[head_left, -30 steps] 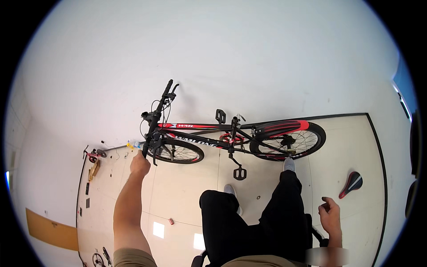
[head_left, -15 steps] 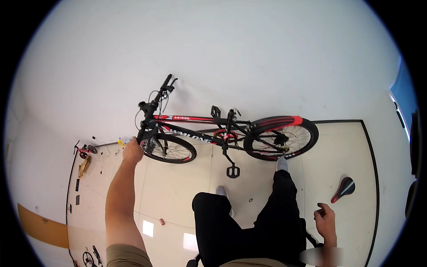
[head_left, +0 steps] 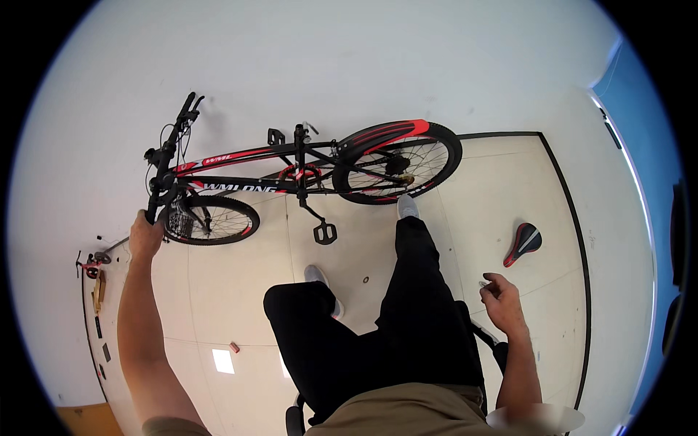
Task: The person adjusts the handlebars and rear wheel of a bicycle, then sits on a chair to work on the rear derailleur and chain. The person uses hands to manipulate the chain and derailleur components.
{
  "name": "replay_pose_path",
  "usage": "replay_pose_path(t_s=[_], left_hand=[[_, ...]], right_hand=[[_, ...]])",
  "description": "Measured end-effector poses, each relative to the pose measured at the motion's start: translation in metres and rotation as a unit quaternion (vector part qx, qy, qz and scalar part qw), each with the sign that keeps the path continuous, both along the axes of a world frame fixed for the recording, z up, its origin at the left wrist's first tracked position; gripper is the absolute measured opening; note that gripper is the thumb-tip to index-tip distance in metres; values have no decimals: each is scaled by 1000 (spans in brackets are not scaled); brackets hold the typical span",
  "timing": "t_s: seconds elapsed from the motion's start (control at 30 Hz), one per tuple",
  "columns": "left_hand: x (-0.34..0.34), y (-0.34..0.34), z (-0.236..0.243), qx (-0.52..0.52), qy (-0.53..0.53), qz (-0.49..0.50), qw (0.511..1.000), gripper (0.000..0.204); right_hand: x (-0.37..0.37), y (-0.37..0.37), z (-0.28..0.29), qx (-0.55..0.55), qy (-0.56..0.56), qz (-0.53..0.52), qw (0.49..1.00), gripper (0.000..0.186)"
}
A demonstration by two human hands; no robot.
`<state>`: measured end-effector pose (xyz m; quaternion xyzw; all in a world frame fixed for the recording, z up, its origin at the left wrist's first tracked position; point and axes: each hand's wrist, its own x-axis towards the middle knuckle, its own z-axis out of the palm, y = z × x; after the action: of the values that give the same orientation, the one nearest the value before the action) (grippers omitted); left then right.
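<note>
My left hand (head_left: 147, 232) is wrapped round the near handlebar grip (head_left: 153, 209) of a black and red bicycle (head_left: 234, 186), which stands along the white wall with no saddle on its seat tube. My right hand (head_left: 498, 298) hangs beside the chair, fingers curled, with something small and pale at the fingertips that I cannot make out. A black, red and grey saddle (head_left: 523, 243) lies on the floor above it. My right shoe (head_left: 407, 208) rests against the rear wheel (head_left: 396, 164); the pedal (head_left: 325, 232) hangs between my legs and the frame.
I sit on a black chair (head_left: 476, 327). At the left lie a small pink bike (head_left: 92, 265), a cardboard piece (head_left: 99, 291) and dark flat items along the wall. A small reddish object (head_left: 235, 347) is on the tiled floor (head_left: 189, 305); a blue panel (head_left: 622, 94) is at the right.
The scene has shifted left and slightly up in view, bringing more of the blue panel into sight. My left hand keeps its hold on the grip; my right fingers are raised a little higher.
</note>
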<state>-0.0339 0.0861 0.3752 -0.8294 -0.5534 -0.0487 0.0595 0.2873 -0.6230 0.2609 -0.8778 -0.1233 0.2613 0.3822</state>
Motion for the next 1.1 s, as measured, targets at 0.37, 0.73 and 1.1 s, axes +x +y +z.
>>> replay_pose_path(t_s=[0.37, 0.73, 1.1], left_hand=[[22, 17, -36, 42, -85, -53, 994, 47], [1, 4, -40, 52, -49, -36, 997, 42], [4, -8, -29, 87, 73, 35, 993, 44]], right_hand=[[1, -10, 0, -3, 3, -29, 1000, 36], [21, 36, 15, 7, -24, -3, 1000, 36], [19, 37, 26, 23, 14, 70, 997, 36]])
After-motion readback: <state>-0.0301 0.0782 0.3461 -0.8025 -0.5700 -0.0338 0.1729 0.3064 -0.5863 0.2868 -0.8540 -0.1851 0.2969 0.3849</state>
